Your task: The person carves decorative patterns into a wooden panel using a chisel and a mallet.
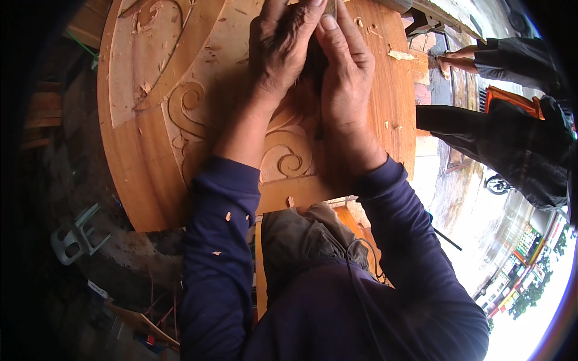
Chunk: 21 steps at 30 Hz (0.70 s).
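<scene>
A wooden panel (150, 156) with scrolls and leaf-like curves carved in relief lies before me. Both my hands are together over its far part, fingertips partly cut off by the upper edge. My left hand (282, 57) is bent over with its fingers closed. Beside it, my right hand (349, 78) has its thumb pressed in toward the left fingers. Between them shows a sliver of a narrow, chisel-like tool (330, 8); the hands hide most of it, and its working end cannot be seen. Pale wood shavings (400, 55) are scattered over the panel.
A pale plastic chair (75, 234) stands on the dark floor at left. Two people are on the right: one shows bare legs (460, 60), the other dark clothing (500, 135). A dark cord (355, 283) hangs down my front. Shavings cling to my left sleeve (220, 234).
</scene>
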Available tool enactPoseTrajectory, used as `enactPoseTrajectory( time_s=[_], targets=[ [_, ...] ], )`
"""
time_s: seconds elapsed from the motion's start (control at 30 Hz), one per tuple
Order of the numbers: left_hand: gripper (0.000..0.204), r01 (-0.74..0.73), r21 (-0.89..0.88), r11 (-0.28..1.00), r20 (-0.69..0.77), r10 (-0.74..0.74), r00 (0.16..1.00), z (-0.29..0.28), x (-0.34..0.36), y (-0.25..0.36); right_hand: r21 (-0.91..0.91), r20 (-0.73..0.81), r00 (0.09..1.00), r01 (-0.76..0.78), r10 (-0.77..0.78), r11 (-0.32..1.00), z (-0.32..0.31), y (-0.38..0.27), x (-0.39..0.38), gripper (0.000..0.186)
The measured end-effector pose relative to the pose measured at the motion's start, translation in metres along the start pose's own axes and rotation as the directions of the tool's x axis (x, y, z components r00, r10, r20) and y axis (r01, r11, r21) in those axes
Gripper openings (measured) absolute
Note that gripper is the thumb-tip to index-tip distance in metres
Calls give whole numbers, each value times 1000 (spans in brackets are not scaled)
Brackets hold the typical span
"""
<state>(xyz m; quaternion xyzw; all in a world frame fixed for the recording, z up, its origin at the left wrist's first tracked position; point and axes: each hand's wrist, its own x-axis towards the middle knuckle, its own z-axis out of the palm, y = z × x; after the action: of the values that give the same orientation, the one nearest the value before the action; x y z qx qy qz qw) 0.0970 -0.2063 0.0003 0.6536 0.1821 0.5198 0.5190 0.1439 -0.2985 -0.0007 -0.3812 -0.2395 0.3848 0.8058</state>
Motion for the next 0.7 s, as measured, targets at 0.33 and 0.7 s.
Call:
enactPoseTrajectory(
  time_s=[0.33, 0.7],
  targets=[
    [31, 80, -134, 988, 3, -80, 997, -7, 2, 0, -213, 19, 1000, -7, 11, 977, -2, -3, -10, 53],
    [29, 95, -239, 966, 38, -89, 995, -1, -3, 3, -95, 16, 997, -68, 70, 993, 6, -15, -12, 53]
  ],
)
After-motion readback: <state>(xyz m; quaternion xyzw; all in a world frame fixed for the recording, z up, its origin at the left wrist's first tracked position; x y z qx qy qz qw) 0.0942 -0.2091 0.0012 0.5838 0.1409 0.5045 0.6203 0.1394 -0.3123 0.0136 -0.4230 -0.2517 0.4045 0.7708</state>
